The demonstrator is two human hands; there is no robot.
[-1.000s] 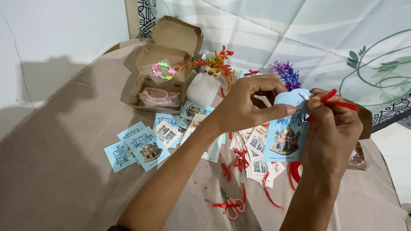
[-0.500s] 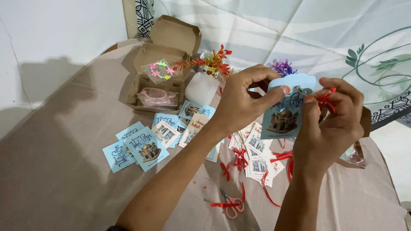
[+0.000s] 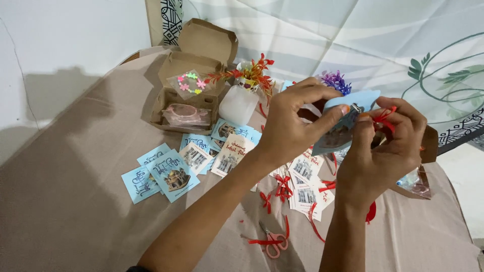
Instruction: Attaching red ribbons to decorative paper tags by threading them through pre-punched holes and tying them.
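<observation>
Both hands grip 1 blue card [image 3: 348,118]: left hand [image 3: 292,126] pinching its edge, right hand [image 3: 385,148] pinching red ribbon [image 3: 384,117].

Light blue card [image 3: 348,113], red ribbon [image 3: 384,117], pink-handled scissors [image 3: 272,242], beige tablecloth [image 3: 75,201]

Plain white wall [image 3: 65,45] on the left, thin crack running down it, soft shadow cast low on it. Table [image 3: 75,201] covered in a beige-brown cloth, creased. Behind it a pale sheet [image 3: 327,35] with green leaf print and black geometric border. Light is even, indoor.
</observation>
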